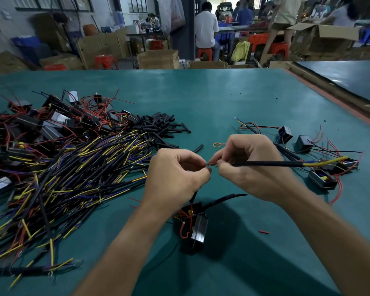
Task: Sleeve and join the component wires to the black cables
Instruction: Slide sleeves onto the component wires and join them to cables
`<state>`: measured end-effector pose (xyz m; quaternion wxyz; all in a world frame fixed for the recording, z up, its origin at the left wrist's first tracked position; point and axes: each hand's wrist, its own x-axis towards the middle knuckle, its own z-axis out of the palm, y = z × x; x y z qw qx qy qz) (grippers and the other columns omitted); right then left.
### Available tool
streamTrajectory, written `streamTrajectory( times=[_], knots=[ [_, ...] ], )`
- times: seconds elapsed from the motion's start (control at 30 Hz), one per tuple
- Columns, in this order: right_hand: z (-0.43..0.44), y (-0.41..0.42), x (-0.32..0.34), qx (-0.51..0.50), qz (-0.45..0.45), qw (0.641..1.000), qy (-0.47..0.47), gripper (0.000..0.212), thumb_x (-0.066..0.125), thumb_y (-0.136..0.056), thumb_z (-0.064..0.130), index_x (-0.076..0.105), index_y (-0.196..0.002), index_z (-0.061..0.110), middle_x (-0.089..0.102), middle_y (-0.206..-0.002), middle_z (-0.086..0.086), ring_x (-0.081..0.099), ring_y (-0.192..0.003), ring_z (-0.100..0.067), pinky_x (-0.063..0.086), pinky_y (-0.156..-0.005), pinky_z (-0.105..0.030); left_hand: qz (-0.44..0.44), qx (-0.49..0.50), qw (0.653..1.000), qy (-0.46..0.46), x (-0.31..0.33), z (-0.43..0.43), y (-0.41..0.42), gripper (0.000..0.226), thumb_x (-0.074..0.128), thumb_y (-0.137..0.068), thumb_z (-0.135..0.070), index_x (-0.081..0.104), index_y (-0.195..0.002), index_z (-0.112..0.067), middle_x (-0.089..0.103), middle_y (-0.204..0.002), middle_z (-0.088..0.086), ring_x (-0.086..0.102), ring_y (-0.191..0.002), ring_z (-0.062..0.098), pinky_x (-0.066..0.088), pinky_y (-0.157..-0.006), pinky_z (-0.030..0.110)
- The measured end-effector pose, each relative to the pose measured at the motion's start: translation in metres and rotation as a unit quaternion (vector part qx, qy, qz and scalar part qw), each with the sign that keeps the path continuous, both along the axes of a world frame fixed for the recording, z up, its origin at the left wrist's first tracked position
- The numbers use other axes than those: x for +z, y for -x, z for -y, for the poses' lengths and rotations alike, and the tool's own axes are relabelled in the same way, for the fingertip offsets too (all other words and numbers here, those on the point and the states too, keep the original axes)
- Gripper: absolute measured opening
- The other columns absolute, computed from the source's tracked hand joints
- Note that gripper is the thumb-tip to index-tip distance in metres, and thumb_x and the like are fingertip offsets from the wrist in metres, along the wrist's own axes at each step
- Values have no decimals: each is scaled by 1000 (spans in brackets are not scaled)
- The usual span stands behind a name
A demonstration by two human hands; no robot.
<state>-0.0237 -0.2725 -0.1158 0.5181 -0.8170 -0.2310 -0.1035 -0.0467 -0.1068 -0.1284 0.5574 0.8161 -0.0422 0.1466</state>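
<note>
Where the two ends meet: between the fingertips of both hands, held just above the table in front of the person, with the fingertips nearly touching.
Left hand (177, 174): fingers curled, thumb and forefinger pinching the tip of the red component wire (211, 163).
Right hand (250, 165): fingers curled, pinching the near end of the black cable (269, 163).
Cable axis: almost level, running from the right hand out to the right, with its yellow and blue tails over the finished units (323, 178).
Component (198, 229): a black box on the table below the hands and nearer the person. Its lead rises into the left hand through what looks like a short black sleeve (194, 196).
Nearer hand: neither, since both are at the joint, with wire on the left and cable on the right.
Coming move: probably a twist of the two bare ends, so they need to lie end to end along the cable's line.
Table (222, 99): green mat. A heap of cables (83, 167) lies to the left, with loose sleeves (158, 127) beyond it.
Room: a workshop with cardboard boxes (158, 58), red stools (105, 60) and people seated at far tables.
</note>
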Motion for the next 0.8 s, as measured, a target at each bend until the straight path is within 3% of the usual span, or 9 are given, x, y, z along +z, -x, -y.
streamTrajectory(
  times=[0.43,0.5,0.63,0.8],
  knots=[
    [-4,3,1,-2,-8,1000,-21,18,65,-73,-9,57,-63,3,75,-73,-3,71,-66,-24,59,-61,-38,32,4,999,-17,-3,1,-1,10,78,-64,-28,76,-67,-19,70,-59,-7,65,-52,7,50,-54,28],
    [-3,3,2,3,-14,999,-31,20,64,-74,-11,56,-62,3,75,-74,-5,70,-65,-24,56,-58,-34,30,4,999,-13,-4,1,-2,7,77,-65,-26,76,-67,-19,70,-57,-7,64,-50,8,51,-54,28],
    [-5,3,3,16,-33,998,-59,25,60,-74,-15,55,-60,5,75,-73,-8,60,-51,-5,44,-51,-15,27,6,1000,-10,-5,0,-2,6,76,-66,-25,76,-68,-19,69,-57,-6,65,-49,11,57,-54,37],
    [-4,2,2,-2,-14,999,-49,23,65,-75,-11,57,-61,6,75,-73,-3,67,-59,-14,51,-56,-24,25,6,1000,0,-3,1,-2,9,75,-63,-24,74,-69,-18,70,-59,-4,67,-52,10,58,-57,37]
  ],
)
